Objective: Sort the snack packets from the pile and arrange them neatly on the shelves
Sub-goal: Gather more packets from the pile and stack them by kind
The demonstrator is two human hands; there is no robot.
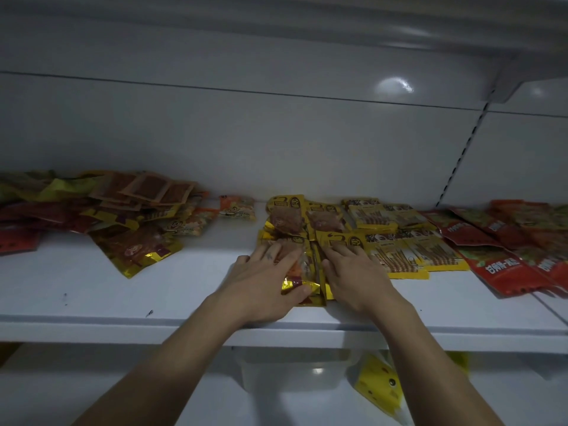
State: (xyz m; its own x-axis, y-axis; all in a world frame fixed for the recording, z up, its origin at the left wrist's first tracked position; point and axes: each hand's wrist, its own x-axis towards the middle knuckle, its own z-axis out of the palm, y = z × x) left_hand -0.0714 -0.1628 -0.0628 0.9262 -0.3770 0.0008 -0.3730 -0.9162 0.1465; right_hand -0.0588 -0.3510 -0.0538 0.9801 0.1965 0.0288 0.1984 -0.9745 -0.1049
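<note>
Left hand [267, 281] and right hand [353, 272], fingers [278, 253] flat and gripping nothing, press gold packets [305, 265] on the shelf [123, 296], at 3 o'clock of the pile [123, 210]; a pull toward 6 o'clock could slide them off the lip.

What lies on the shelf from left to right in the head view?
A jumbled pile of mixed packets → lone orange-and-white packet → gold packets, with the left hand then the right hand resting on them → yellow stick-snack packets → red packets.
</note>
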